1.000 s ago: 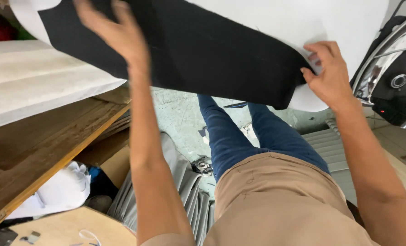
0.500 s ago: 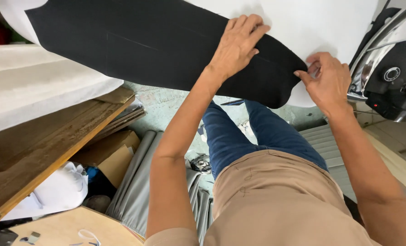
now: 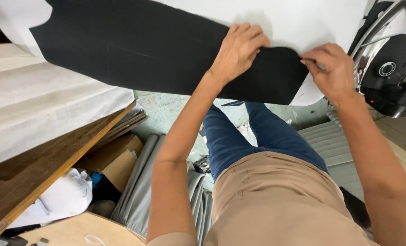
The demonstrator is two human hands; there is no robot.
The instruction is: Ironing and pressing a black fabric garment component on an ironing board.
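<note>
The left hand point(image 3: 238, 51) lies flat, fingers together and stretched out, pressing on the near end of a black fabric piece point(image 3: 157, 50) — its fingertips reach over the cloth's far edge onto the white board cover point(image 3: 303, 23). The right hand point(image 3: 333, 70) is pinched shut on the fabric's right end, thumb and fingers closed over the corner at the board's near edge. The black piece runs leftward along that edge toward the board's left end. Just right of the right hand, at the board's right side, sits a steam iron point(image 3: 390, 54) — chrome and black.
</note>
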